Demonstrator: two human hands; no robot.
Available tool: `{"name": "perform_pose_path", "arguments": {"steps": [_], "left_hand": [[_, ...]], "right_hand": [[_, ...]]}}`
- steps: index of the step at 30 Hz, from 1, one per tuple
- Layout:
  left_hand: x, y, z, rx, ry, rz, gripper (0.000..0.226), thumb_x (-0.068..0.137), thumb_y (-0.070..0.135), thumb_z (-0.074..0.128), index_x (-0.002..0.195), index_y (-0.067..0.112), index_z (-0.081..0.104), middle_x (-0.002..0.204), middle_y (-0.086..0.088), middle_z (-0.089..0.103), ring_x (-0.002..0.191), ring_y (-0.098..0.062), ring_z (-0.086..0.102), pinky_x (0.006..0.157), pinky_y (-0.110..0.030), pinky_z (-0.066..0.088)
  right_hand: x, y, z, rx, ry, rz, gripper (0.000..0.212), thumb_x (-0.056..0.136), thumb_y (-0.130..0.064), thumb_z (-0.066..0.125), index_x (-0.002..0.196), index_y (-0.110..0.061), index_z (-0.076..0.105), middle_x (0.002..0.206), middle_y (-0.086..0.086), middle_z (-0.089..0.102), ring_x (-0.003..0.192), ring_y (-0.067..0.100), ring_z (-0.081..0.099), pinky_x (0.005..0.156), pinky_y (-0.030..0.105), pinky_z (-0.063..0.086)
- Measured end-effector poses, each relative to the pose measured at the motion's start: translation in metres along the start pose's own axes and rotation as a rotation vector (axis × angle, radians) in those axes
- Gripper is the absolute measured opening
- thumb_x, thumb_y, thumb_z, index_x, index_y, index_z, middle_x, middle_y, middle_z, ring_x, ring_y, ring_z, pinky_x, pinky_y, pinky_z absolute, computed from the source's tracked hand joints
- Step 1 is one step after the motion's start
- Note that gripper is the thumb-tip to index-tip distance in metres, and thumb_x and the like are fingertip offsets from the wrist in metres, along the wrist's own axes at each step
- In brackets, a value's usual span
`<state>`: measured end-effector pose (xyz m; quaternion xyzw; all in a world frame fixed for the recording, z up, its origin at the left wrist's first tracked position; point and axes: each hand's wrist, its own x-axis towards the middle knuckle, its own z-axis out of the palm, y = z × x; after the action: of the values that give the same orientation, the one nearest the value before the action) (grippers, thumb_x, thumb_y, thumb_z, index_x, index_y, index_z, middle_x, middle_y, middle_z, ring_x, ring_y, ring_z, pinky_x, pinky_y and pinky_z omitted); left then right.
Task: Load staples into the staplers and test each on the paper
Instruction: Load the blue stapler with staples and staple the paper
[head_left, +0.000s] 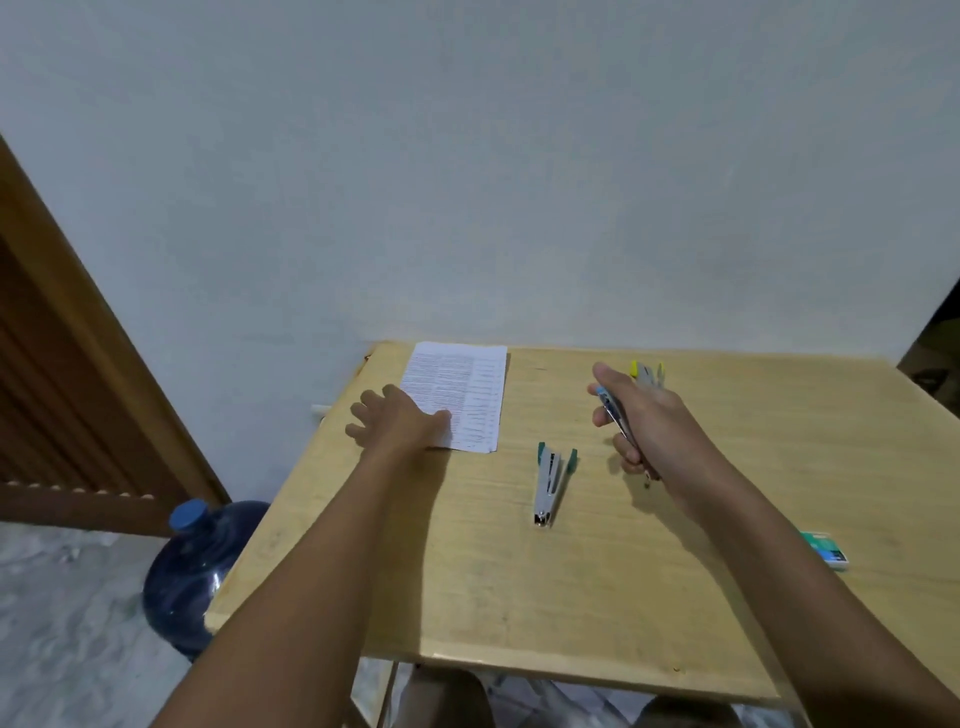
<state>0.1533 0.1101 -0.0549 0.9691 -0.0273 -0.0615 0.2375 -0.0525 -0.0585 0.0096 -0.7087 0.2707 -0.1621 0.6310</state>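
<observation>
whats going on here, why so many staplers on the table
A person is working at a wooden table. Their right hand grips a blue stapler, while the left hand rests open on the near corner of the printed paper. A green stapler lies on the table between the hands, a yellow stapler lies just beyond the right hand, and a staple box sits near the right edge.

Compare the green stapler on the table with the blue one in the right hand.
The green stapler has green trim; the blue stapler has blue. The green stapler lies untouched on the table, while the blue stapler is gripped by the right hand. Both have silvery metal bodies.
</observation>
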Motion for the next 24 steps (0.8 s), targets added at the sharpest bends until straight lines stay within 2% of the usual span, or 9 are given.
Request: {"name": "perform_pose_path", "arguments": {"steps": [3, 7, 11, 12, 15, 17, 20, 24], "left_hand": [[0.013, 0.004, -0.006, -0.005, -0.102, -0.059, 0.091, 0.072, 0.063, 0.072, 0.137, 0.012, 0.037, 0.141, -0.01, 0.038, 0.132, -0.028, 0.033, 0.103, -0.04, 0.029], [0.028, 0.004, -0.014, -0.037, -0.194, -0.1, 0.105, 0.061, 0.062, 0.083, 0.14, 0.011, 0.036, 0.141, -0.01, 0.041, 0.13, -0.029, 0.038, 0.105, -0.042, 0.038], [0.045, -0.001, -0.014, -0.216, -0.289, -0.113, 0.116, 0.029, 0.056, 0.088, 0.129, 0.012, 0.048, 0.132, -0.007, 0.051, 0.123, -0.029, 0.048, 0.1, -0.043, 0.046], [0.049, -0.005, -0.013, -0.277, -0.279, -0.103, 0.107, 0.032, 0.053, 0.086, 0.124, 0.011, 0.05, 0.128, -0.006, 0.054, 0.12, -0.03, 0.051, 0.099, -0.044, 0.047], [0.033, -0.011, -0.024, -0.543, -0.242, -0.017, 0.052, 0.071, 0.035, 0.079, 0.114, 0.009, 0.062, 0.116, -0.007, 0.067, 0.103, -0.028, 0.064, 0.089, -0.039, 0.053], [0.013, -0.015, -0.035, -0.779, -0.275, 0.06, 0.023, 0.09, 0.023, 0.07, 0.111, 0.016, 0.067, 0.114, -0.005, 0.071, 0.095, -0.022, 0.068, 0.081, -0.036, 0.056], [-0.021, -0.022, -0.054, -1.031, -0.419, 0.223, 0.024, 0.094, 0.022, 0.066, 0.118, 0.024, 0.066, 0.118, -0.001, 0.072, 0.106, -0.025, 0.07, 0.093, -0.045, 0.054], [-0.06, -0.022, -0.068, -1.106, -0.536, 0.292, 0.024, 0.094, 0.019, 0.062, 0.118, 0.021, 0.069, 0.117, -0.003, 0.073, 0.104, -0.026, 0.07, 0.089, -0.044, 0.055]], "right_hand": [[0.003, 0.002, 0.0, 0.017, 0.0, -0.01, 0.042, 0.092, -0.055, 0.055, 0.109, -0.018, 0.066, 0.087, 0.0, 0.061, 0.041, 0.011, 0.034, 0.045, 0.024, 0.03], [0.006, 0.007, 0.002, 0.038, 0.002, 0.008, 0.044, 0.089, -0.058, 0.056, 0.108, -0.019, 0.066, 0.083, -0.002, 0.063, 0.04, 0.012, 0.033, 0.048, 0.026, 0.028], [0.002, 0.008, 0.005, 0.078, -0.006, -0.003, 0.043, 0.09, -0.057, 0.056, 0.108, -0.019, 0.066, 0.084, -0.001, 0.061, 0.044, 0.012, 0.031, 0.047, 0.026, 0.028], [0.001, 0.009, 0.006, 0.079, -0.01, -0.005, 0.043, 0.09, -0.057, 0.055, 0.109, -0.02, 0.066, 0.084, -0.001, 0.061, 0.045, 0.012, 0.032, 0.048, 0.027, 0.028], [-0.003, 0.009, 0.008, 0.065, -0.028, -0.01, 0.045, 0.089, -0.059, 0.056, 0.109, -0.02, 0.066, 0.085, -0.002, 0.061, 0.044, 0.011, 0.031, 0.047, 0.026, 0.029], [-0.007, 0.009, 0.009, 0.03, -0.024, -0.043, 0.049, 0.086, -0.062, 0.057, 0.105, -0.017, 0.067, 0.079, -0.007, 0.06, 0.045, 0.01, 0.03, 0.047, 0.025, 0.029], [-0.009, 0.004, 0.014, -0.038, 0.072, -0.1, 0.051, 0.083, -0.062, 0.061, 0.096, -0.014, 0.067, 0.046, -0.019, 0.047, 0.047, 0.008, 0.032, 0.048, 0.022, 0.032], [-0.004, -0.01, 0.024, 0.0, 0.1, -0.131, 0.046, 0.083, -0.061, 0.065, 0.101, -0.019, 0.07, 0.048, -0.016, 0.035, 0.048, 0.005, 0.034, 0.05, 0.02, 0.035]]}}
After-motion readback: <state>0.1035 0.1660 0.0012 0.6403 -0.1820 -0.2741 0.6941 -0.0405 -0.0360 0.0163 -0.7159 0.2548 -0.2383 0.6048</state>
